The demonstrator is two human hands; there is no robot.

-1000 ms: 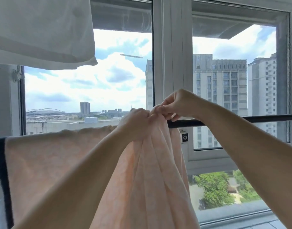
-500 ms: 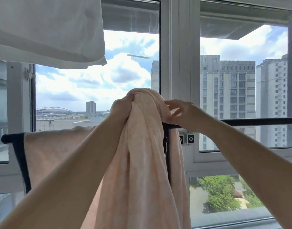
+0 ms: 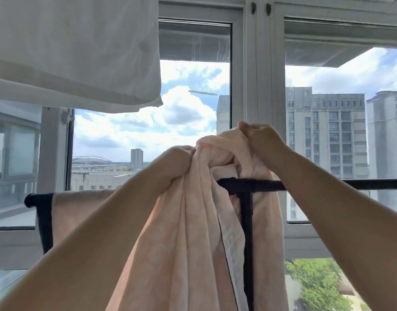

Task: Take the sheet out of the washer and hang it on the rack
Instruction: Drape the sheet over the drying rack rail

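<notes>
A pale peach sheet hangs in a thick bunch over the black rack bar, with part of it spread flat along the bar to the left. My left hand grips the bunched fabric just above the bar. My right hand grips the top of the bunch, raised a little above the bar and to the right of my left hand. A black upright post of the rack shows between the folds.
A white cloth hangs overhead at the upper left. Window frames stand right behind the rack, with tall buildings and trees outside. The rack's left end sticks out past the sheet.
The bunch of sheet has shifted right along the bar. My right hand went from touching its side to gripping its top, higher up. The view has tilted upward.
</notes>
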